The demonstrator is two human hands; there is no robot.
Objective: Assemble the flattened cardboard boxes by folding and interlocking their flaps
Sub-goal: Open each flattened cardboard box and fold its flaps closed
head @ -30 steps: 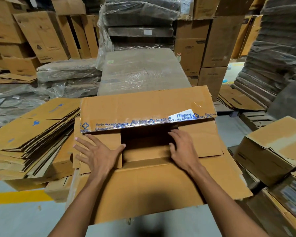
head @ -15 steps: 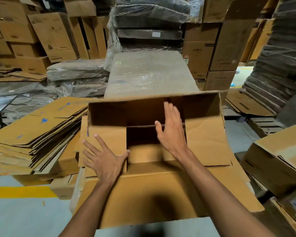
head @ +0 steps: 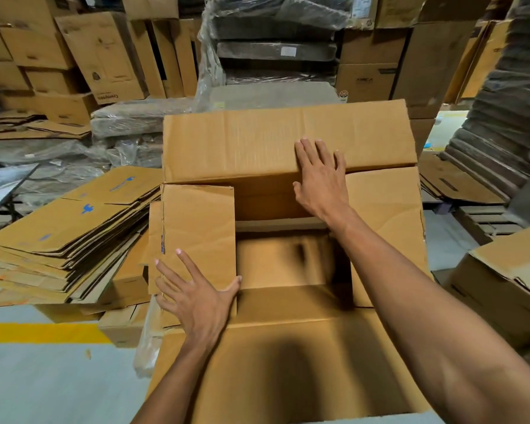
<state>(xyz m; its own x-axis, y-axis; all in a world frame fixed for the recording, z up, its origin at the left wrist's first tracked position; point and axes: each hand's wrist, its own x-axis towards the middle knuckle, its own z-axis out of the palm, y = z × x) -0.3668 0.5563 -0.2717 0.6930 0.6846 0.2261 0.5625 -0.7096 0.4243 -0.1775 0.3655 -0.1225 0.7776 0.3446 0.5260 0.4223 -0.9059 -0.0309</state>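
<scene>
I see the box (head: 288,264) straight ahead of me, mouth up, between a stack of flat boxes (head: 68,228) on my left and a made-up carton (head: 508,286) on my right. My left hand (head: 196,298) lies flat on the left flap (head: 199,228), fingers spread and straight, thumb at the flap's inner edge, gripping nothing. My right hand (head: 322,182) is also flat, fingers straight and close together, pressed against the far flap (head: 242,145), which stands tilted over the opening. The right flap (head: 386,215) is folded inward under my right forearm. The near flap (head: 288,362) lies open toward me. A yellow line (head: 43,332) crosses the grey floor on my left.
</scene>
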